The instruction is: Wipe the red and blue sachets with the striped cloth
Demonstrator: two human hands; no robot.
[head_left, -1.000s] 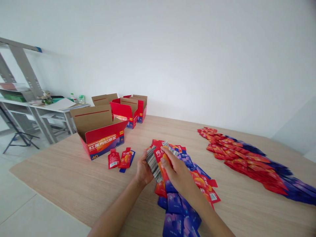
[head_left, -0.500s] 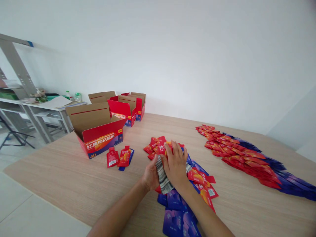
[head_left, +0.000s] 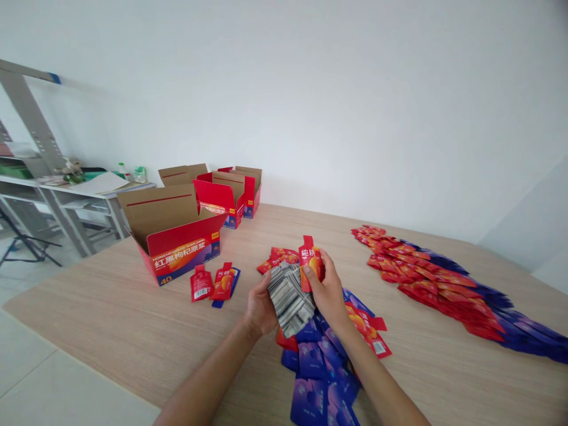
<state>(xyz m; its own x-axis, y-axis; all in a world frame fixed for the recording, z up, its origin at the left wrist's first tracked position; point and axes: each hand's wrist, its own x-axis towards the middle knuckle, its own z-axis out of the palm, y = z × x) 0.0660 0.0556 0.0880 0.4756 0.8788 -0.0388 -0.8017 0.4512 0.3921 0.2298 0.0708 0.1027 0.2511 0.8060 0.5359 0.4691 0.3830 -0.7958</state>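
Holding a flat, glossy red pouch with orange print (head_left: 310, 260) pinched in the right grip (head_left: 327, 291), with long axis running forward from there, and clasping a grey-and-white striped stack (head_left: 290, 300) in the left grip (head_left: 261, 307), just left of the pouch.

On the bench (head_left: 190, 343), the front carton (head_left: 181, 254) stands at the left with other cartons (head_left: 219, 195) behind it toward the wall (head_left: 332, 106), and 3 sachets (head_left: 222, 284) lie just to its right. A loose spread of sachets (head_left: 312, 361) occupies the near middle, partly below the bundle (head_left: 290, 299) in the left fingers (head_left: 263, 287) and 1 sachet (head_left: 309, 255) in the right fingers (head_left: 329, 273), while a long pile (head_left: 430, 281) runs along the right side. Beyond the bench's left end, a side bench (head_left: 84, 195) stands on the floor (head_left: 48, 378), with paper (head_left: 100, 183) on it.
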